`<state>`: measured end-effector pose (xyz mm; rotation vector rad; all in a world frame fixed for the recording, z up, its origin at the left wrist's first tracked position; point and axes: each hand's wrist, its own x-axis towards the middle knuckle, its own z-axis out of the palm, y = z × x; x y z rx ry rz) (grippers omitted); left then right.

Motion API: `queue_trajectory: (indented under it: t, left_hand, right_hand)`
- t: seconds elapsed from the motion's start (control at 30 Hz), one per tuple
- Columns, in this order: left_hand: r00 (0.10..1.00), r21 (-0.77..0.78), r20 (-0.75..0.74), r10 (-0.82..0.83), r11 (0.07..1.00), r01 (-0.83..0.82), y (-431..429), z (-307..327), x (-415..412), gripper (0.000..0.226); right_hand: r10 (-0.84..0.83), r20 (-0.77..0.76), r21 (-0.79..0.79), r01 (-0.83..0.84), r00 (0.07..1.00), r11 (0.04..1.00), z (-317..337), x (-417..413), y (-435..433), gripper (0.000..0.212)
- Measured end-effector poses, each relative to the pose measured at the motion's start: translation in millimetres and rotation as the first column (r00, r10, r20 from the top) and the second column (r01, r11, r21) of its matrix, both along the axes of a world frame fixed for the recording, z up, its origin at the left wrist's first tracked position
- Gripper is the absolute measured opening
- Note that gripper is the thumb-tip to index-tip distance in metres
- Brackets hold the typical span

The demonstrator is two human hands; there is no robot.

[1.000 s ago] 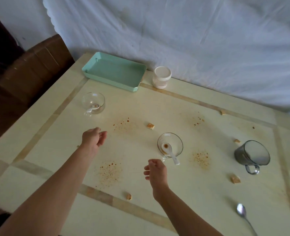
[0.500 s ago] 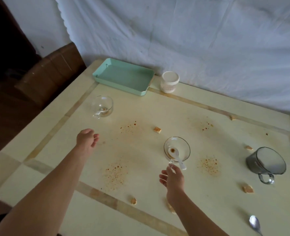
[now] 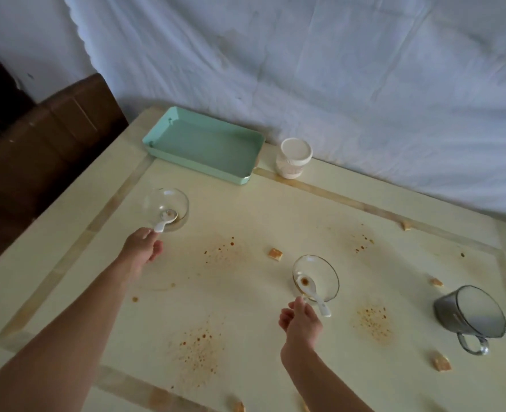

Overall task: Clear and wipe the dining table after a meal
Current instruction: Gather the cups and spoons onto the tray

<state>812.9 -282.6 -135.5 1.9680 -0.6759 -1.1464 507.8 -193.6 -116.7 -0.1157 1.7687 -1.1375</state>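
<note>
Two clear glass bowls stand on the cream table [image 3: 275, 203], each with a white spoon in it. My left hand [image 3: 143, 248] reaches to the left bowl [image 3: 168, 200], and its fingertips meet the handle of that bowl's spoon [image 3: 164, 221]; whether they grip it is unclear. My right hand [image 3: 300, 322] is at the near rim of the middle bowl [image 3: 320, 272], fingers loosely apart, just left of its spoon's [image 3: 314, 295] handle. Brown sauce spatters [image 3: 198, 352] and bread crumbs [image 3: 275, 254] dot the tabletop.
A teal tray [image 3: 156, 144] sits at the far left corner with a white cup [image 3: 295, 157] beside it. A grey glass mug [image 3: 453, 313] lies on its side at the right. A white sheet hangs behind the table. Brown furniture [image 3: 52, 144] stands to the left.
Both hands have moved forward: the left from mid-table up to the left bowl's spoon handle, the right up to the middle bowl's near rim.
</note>
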Motion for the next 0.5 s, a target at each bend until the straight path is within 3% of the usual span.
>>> queue_trajectory:
  t: [0.2,0.5]
  left_hand:
    - [0.995,-0.077,0.084,-0.061,0.995,0.068,-11.3,-5.8,16.2,0.024]
    - [0.999,-0.261,-0.04,-0.016,0.965,0.004,-96.2,41.9,38.0,0.026]
  right_hand:
    - [0.065,-0.079,-0.091,-0.072,0.995,0.993,17.3,39.4,-28.2,0.031]
    - [0.286,-0.026,-0.228,-0.284,0.958,0.931,61.0,116.3,-143.9,0.027]
